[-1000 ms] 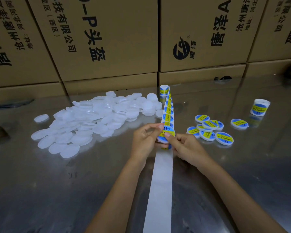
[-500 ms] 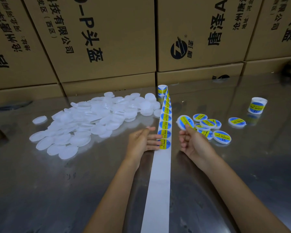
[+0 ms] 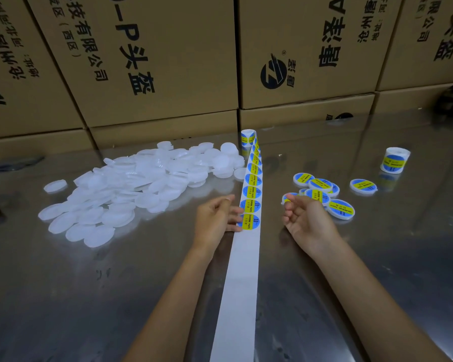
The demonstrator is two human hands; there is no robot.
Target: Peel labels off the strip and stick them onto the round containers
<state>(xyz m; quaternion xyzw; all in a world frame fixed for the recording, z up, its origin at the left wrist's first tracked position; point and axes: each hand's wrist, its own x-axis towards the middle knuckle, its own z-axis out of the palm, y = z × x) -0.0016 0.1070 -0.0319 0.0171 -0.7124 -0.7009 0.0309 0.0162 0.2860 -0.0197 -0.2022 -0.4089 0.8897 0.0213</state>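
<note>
Right hand [image 3: 305, 218], which held a labelled container [image 3: 288, 198] up earlier, is now lowered, grip loosely curled, container at its fingertips. Left hand [image 3: 217, 218] presses label strip [image 3: 250, 205] flat at frame centre. Labels blue and yellow; table [image 3: 115, 296] reflective.

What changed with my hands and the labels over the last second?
The right hand carried a freshly labelled container rightward from the strip to the labelled group. The left hand lowered and now rests beside the strip. The blank pile stayed put.
</note>
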